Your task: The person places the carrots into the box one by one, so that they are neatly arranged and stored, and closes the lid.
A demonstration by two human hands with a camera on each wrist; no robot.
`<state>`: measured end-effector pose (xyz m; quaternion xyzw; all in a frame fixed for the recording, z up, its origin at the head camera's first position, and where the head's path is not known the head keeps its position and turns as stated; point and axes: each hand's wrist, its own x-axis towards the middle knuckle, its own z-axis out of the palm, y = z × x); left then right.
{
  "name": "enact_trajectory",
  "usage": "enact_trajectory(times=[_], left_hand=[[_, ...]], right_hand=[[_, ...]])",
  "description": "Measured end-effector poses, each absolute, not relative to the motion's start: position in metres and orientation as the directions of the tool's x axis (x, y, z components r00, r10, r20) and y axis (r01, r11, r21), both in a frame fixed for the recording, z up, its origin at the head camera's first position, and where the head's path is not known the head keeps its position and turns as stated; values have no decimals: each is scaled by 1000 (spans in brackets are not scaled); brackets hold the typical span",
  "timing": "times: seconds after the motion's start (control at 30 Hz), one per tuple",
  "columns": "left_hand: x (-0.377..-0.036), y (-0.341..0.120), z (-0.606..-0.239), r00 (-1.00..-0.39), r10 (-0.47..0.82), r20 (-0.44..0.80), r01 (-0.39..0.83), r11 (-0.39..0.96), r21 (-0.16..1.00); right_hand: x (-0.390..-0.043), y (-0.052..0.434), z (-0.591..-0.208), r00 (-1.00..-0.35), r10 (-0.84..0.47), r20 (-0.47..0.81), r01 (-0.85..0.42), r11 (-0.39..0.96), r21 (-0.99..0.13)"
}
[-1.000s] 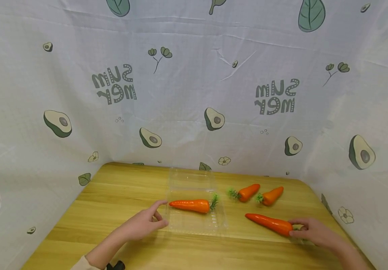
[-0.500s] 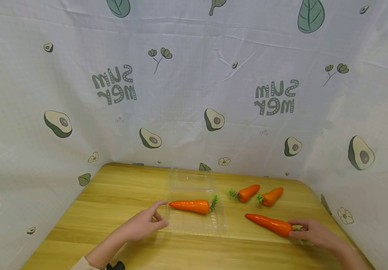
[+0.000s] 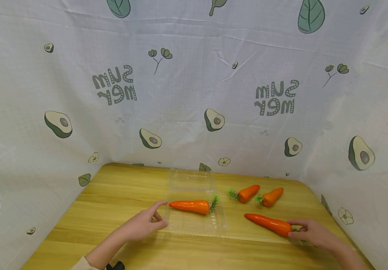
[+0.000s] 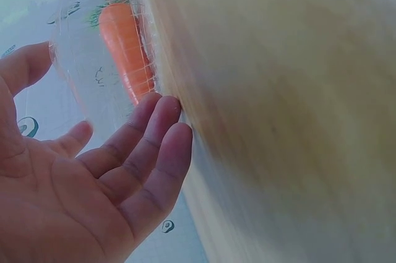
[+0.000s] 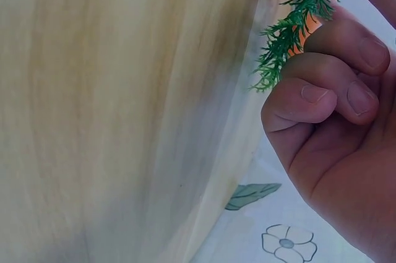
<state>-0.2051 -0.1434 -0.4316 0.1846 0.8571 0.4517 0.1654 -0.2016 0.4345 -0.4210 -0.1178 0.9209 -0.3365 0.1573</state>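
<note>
In the head view my right hand (image 3: pixel 310 233) pinches a long orange-red carrot (image 3: pixel 268 223) at its leafy end. The carrot lies slantwise over the wooden table, its tip pointing left. Green leaves (image 5: pixel 297 28) hang beside my curled lower fingers in the right wrist view. My left hand (image 3: pixel 145 224) is at the left side of a clear plastic box (image 3: pixel 194 227), thumb and fingers spread, fingertips right at its edge. Inside that box lies another long carrot (image 3: pixel 190 206), tip to the left and leaves to the right. The left wrist view shows relaxed fingers (image 4: pixel 164 151) beside the box wall.
Two shorter orange carrots, one on the left (image 3: pixel 249 193) and one on the right (image 3: pixel 272 196), lie behind the held carrot. The box's raised clear lid (image 3: pixel 192 179) stands toward the back. A printed cloth (image 3: pixel 194 90) hangs around the wooden table (image 3: pixel 123 187).
The right hand and the carrot it pinches have shifted very slightly left. The left hand, the box and the other carrots look the same.
</note>
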Motion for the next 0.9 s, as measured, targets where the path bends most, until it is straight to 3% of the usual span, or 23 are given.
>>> enact_trajectory(times=[0.9], left_hand=[[-205, -145, -430, -872, 477, -113, 184, 532, 826]], right_hand=[[-202, 437, -429, -937, -309, -162, -134, 749, -649]])
